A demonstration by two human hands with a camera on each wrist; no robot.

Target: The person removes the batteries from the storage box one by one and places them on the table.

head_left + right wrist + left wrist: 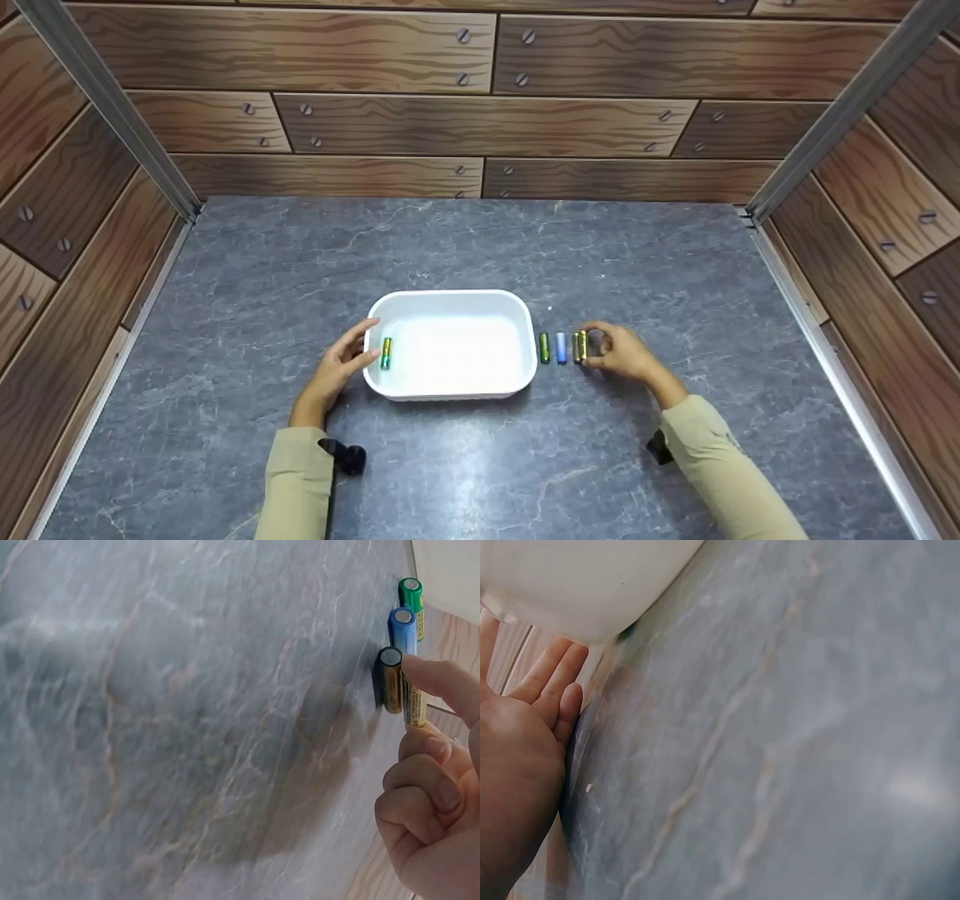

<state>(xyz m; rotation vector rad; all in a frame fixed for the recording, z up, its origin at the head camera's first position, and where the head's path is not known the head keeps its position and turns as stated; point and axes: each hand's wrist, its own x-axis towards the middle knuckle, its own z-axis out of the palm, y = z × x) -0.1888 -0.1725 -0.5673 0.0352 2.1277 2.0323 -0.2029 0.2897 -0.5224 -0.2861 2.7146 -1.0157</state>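
At the left end of a white tray (450,394), my left hand (337,371) touches the rim with thumb and fingertips. Its fingers (549,675) look mostly straight in the left wrist view, reaching along the tray's outer wall. Just inside that end lies a green-and-gold battery (386,353). My right hand (621,351) pinches a gold battery (415,701) between thumb and forefinger, the other fingers curled in. Right beside it is another gold battery (391,681). A blue battery (562,349) and a green battery (544,348) stand in line between these and the tray.
The grey marbled tabletop (465,465) runs under everything. Wood-patterned panels (480,124) form the back and both sides, with metal posts (825,112) at the corners. Black straps with small devices (349,457) sit at both wrists.
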